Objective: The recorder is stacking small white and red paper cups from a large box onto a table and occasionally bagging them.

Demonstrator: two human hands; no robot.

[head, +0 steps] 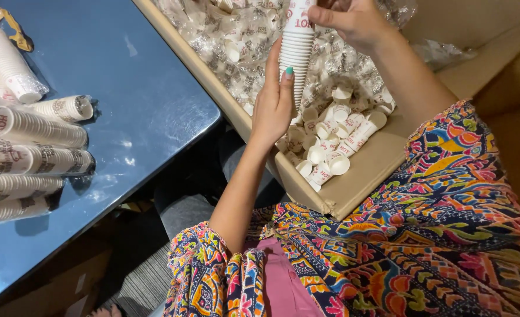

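1. The tall stack of nested white paper cups (296, 56) stands nearly upright above the open cardboard box (363, 176); its long axis runs vertically
2. The left hand (274, 103) clasps the stack's lower part from the left side
3. The right hand (351, 20) pinches the top cup; its fingertips are cut off by the frame edge
4. Loose cups (330, 144) lie directly below; the stack's base is hidden behind the left hand

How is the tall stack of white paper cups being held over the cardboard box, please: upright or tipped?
Upright. The tall stack of white paper cups stands near vertical between the left hand and right hand, above the cardboard box.
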